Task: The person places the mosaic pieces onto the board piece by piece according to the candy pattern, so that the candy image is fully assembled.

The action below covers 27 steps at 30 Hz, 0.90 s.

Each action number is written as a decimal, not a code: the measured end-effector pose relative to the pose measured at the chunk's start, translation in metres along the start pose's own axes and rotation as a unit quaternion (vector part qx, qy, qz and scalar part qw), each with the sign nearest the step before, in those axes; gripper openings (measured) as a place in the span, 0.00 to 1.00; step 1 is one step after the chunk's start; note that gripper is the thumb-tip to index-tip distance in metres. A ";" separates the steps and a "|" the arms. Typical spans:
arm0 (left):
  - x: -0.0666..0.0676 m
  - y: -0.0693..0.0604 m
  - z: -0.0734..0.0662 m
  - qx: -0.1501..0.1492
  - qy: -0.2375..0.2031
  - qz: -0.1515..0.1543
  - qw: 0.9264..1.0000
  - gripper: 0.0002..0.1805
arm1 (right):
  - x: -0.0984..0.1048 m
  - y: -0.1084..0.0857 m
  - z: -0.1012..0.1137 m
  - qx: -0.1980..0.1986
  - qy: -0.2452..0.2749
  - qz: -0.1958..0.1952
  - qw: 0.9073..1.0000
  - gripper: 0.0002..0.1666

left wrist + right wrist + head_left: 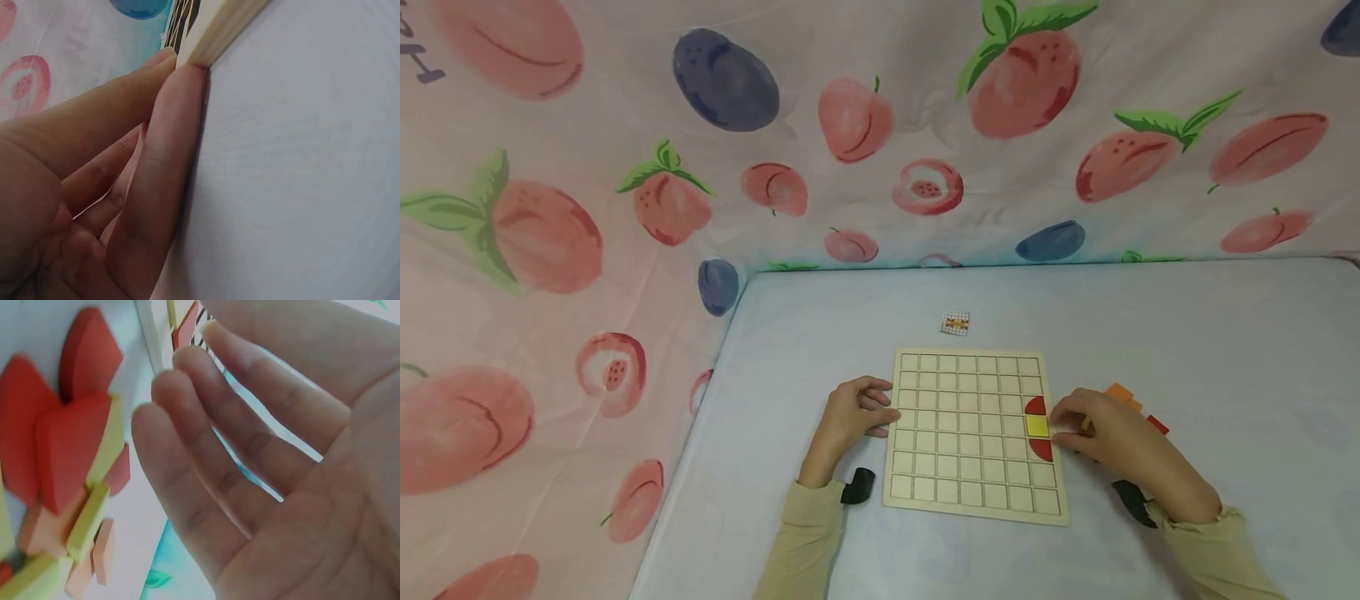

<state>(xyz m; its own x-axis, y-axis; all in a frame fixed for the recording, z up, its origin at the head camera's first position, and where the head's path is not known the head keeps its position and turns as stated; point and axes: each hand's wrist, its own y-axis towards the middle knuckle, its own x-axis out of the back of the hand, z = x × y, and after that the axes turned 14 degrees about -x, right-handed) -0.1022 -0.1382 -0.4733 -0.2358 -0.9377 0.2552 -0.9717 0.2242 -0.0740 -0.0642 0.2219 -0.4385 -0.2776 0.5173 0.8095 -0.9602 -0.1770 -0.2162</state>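
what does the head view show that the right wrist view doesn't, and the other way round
Only the head view shows the left hand, the small patterned card and the whole board. Only the right wrist view shows the palm of the right hand and parts of the loose pile it hides from the head camera. Both show that hand, some of the pile, and part of the board with a yellow piece and a red piece.
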 end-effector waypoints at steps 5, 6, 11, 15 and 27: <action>-0.001 0.000 -0.001 -0.001 0.002 -0.002 1.000 0.25 | 0.007 -0.002 -0.005 -0.015 -0.022 -0.013 1.000 0.15; -0.001 0.000 -0.001 -0.001 0.002 -0.002 1.000 0.25 | 0.007 -0.002 -0.006 -0.017 -0.029 -0.017 0.999 0.15; -0.001 0.000 0.000 0.001 0.004 0.000 1.000 0.26 | 0.009 0.000 -0.013 -0.032 -0.028 -0.009 0.999 0.15; 0.000 0.000 0.001 -0.001 0.003 0.002 1.000 0.25 | 0.010 0.001 -0.019 -0.031 -0.024 -0.012 0.999 0.13; 0.000 -0.001 -0.001 0.000 0.006 0.004 1.000 0.25 | 0.009 0.005 -0.024 -0.029 -0.033 -0.009 0.999 0.12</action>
<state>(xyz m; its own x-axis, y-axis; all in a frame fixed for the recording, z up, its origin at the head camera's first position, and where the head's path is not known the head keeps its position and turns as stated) -0.1018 -0.1385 -0.4727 -0.2432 -0.9329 0.2655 -0.9699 0.2311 -0.0766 -0.0722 0.2461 -0.4452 -0.2600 0.4634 0.8472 -0.9656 -0.1183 -0.2317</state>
